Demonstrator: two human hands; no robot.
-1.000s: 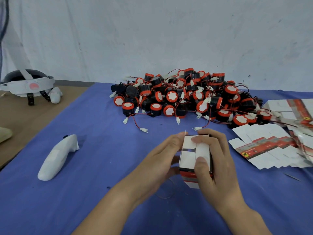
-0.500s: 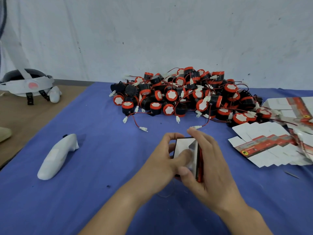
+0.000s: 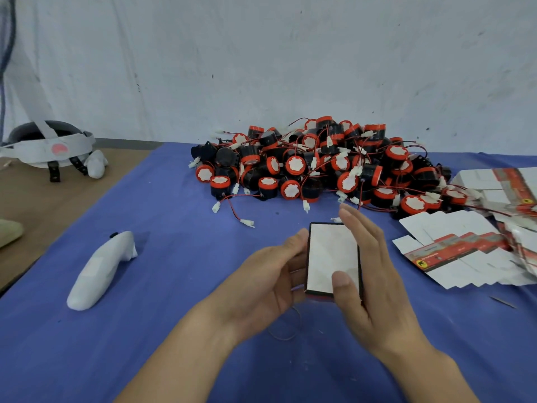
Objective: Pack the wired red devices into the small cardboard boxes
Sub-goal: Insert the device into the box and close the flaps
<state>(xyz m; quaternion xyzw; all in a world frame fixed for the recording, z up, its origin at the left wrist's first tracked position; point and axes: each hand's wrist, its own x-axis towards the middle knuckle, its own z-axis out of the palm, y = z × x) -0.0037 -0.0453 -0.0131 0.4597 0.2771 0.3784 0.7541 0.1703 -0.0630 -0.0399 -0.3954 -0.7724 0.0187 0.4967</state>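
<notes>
Head view, the only one here: both hands meet low in the middle over a blue cloth [image 3: 151, 321]. Between them is a small cardboard box [image 3: 331, 254], its white face turned up, dark edges, a strip of red showing on its near end. The left hand [image 3: 267, 283] cradles it from the left. One digit runs up along the left edge, the others are tucked under the box, so that hand is gripping it. The right hand [image 3: 377, 274] comes in from the other side. Its thumb [image 3: 343, 283] is laid flat on the white face and pins the box against the palm. Its fingers [image 3: 353, 219] stretch straight out past the far right corner and are a little blurred. Whether anything is inside the box cannot be told.

Just beyond the fingertips lies the heap of red-and-black round devices [image 3: 319, 167], with white-capped faces, thin red wires and small white plugs spilling toward the hands. To the right of the right hand, flat white-and-red cardboard blanks [image 3: 453, 257] fan out over the cloth. More of them are stacked further back on that side.

Well left of the left hand lies a white plastic handheld controller [image 3: 101, 269]. Further off on that side, on bare brown tabletop [image 3: 58, 205], sits a grey-and-white strapped headset [image 3: 46, 146]. Under the wrists, a thin loop of wire [image 3: 287, 333] rests on the cloth.
</notes>
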